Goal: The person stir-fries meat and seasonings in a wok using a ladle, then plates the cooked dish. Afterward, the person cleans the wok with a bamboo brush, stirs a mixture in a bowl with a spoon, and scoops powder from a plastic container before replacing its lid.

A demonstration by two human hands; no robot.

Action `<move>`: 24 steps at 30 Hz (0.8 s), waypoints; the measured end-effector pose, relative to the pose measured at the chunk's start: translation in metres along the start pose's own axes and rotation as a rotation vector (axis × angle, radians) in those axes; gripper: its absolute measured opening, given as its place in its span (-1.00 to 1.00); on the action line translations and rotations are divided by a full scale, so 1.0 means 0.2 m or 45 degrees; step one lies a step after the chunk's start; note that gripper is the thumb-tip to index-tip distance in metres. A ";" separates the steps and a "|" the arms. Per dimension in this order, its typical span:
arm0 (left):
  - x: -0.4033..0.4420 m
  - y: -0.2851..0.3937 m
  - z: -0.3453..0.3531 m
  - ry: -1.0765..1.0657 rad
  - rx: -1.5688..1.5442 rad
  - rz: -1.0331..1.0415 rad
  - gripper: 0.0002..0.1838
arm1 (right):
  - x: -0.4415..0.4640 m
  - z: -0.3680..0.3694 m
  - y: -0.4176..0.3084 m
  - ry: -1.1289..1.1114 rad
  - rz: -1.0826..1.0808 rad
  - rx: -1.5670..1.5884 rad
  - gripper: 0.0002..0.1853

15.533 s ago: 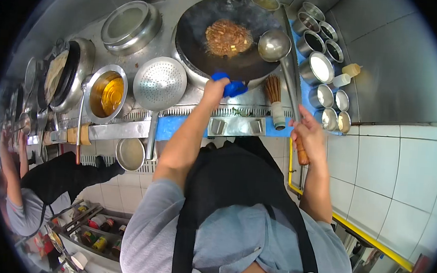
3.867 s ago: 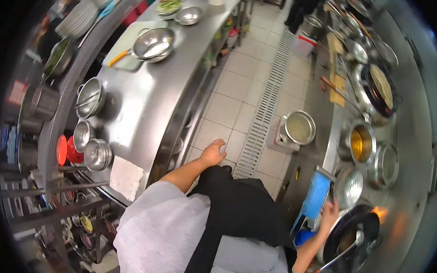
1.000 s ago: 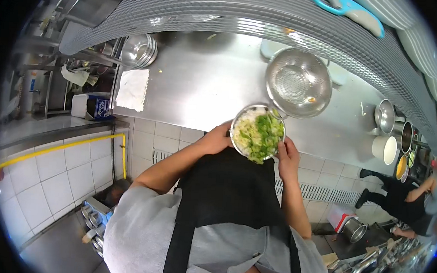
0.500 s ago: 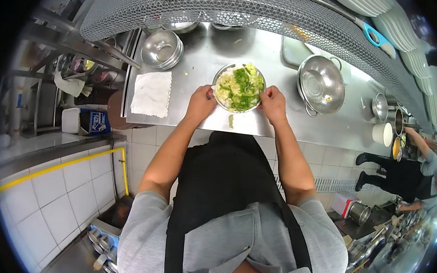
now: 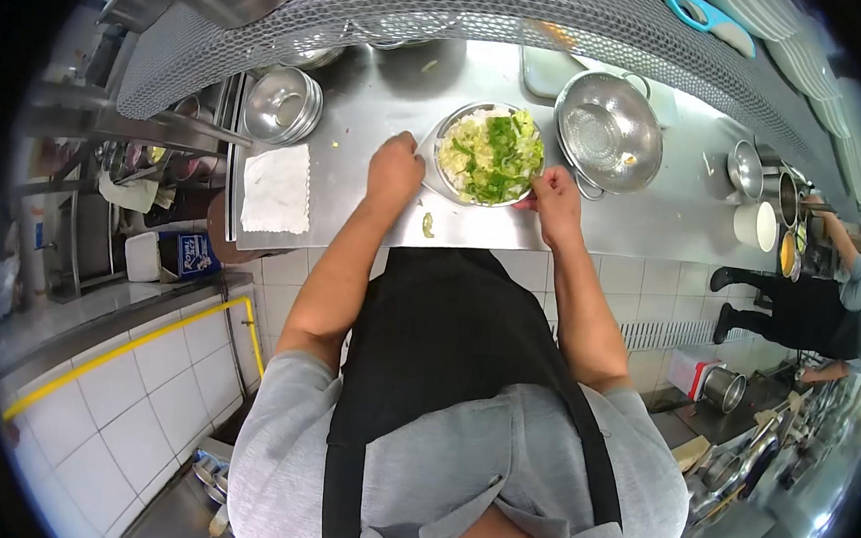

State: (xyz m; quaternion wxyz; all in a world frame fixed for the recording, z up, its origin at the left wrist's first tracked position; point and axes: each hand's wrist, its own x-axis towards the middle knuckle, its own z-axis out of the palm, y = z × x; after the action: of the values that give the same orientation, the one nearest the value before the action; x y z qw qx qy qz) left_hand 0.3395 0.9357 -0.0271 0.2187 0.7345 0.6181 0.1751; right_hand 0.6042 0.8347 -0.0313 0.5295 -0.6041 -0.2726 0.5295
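Looking down through the head camera from my end, I have the bowl (image 5: 457, 115) on the near half of the counter (image 5: 354, 227), seemingly resting there, in front of the apron (image 5: 446, 339). As I judge it, the cutting is done: the greens (image 5: 505, 147) are chopped and heaped up to the rim, bright leaf to the right, paler pieces to the left. Setting the bowl down looks all but finished too. What I can see undone is small: the right hand (image 5: 558, 196) hasn't let go, and one scrap (image 5: 428, 225) lies loose on the steel, below and left of the bowl. Anything further I can't read from here.

On grip, the right hand is pinched nearly closed at the bowl's lower right rim, thumb and fingertips meeting there; the undersides are hidden from me. The left hand (image 5: 397, 168) is just left of the bowl, fingers curled, apart from the rim. A pale curved edge (image 5: 433, 175) shows between the two, and I can't tell what it is or whether those fingers touch it, so I won't call that grip either way. Close by on the right sits the colander (image 5: 613, 108); well off to the left, the cloth (image 5: 275, 192) lies flat.
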 end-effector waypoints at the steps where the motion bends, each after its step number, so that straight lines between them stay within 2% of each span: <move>1: 0.01 0.00 -0.01 0.009 -0.007 -0.011 -0.84 | -0.01 -0.03 -0.02 0.004 0.010 0.020 -0.83; 4: 0.00 -0.06 -0.06 0.020 -0.104 -0.059 -0.85 | -0.07 -0.16 0.02 0.024 0.016 0.078 -0.82; 8: -0.11 -0.29 -0.13 0.183 -0.309 -0.168 -0.82 | -0.23 -0.31 0.07 0.125 0.090 0.104 -0.84; 14: -0.23 -0.62 -0.22 0.348 -0.497 -0.519 -0.81 | -0.33 -0.42 0.18 0.204 0.102 0.063 -0.85; 18: -0.21 -0.78 -0.21 0.271 -0.514 -0.532 -0.77 | -0.28 -0.38 0.20 0.225 0.074 0.079 -0.86; 21: -0.16 -0.74 -0.27 0.093 -0.393 -0.583 -0.70 | -0.32 -0.28 0.15 0.414 0.093 0.186 -0.76; 24: -0.16 -0.66 -0.28 0.441 0.048 0.060 -0.59 | -0.44 -0.21 0.24 0.596 0.049 0.104 -0.78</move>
State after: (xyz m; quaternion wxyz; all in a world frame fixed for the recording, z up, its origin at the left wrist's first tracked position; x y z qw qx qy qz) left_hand 0.1942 0.9291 -0.0499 0.0909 0.7117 0.6324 0.2922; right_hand 0.6069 0.7281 -0.0507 0.5919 -0.6936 -0.1092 0.3958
